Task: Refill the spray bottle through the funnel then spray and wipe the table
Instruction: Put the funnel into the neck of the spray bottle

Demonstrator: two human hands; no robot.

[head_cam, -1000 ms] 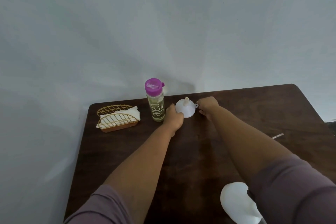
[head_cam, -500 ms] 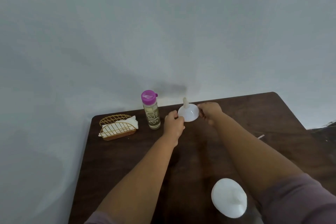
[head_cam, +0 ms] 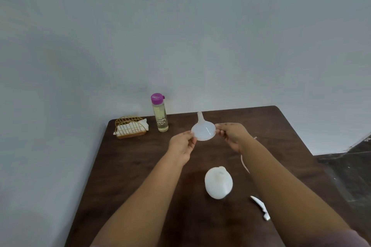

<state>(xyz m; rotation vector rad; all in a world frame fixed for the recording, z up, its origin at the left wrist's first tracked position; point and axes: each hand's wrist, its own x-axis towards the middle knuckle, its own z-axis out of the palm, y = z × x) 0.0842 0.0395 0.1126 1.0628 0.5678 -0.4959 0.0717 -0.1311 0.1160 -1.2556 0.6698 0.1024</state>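
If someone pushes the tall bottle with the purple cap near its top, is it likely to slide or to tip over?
The tall bottle would probably tip rather than slide: it is narrow and high, standing upright on a small base. The yellowish liquid fills most of it, so it is likely rather heavy for its size. Once down, its round body may roll on the table.

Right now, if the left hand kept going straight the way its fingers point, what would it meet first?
The left hand points up-right, straight into the funnel it already pinches by the rim. Past that lies the right hand, though depth is uncertain.
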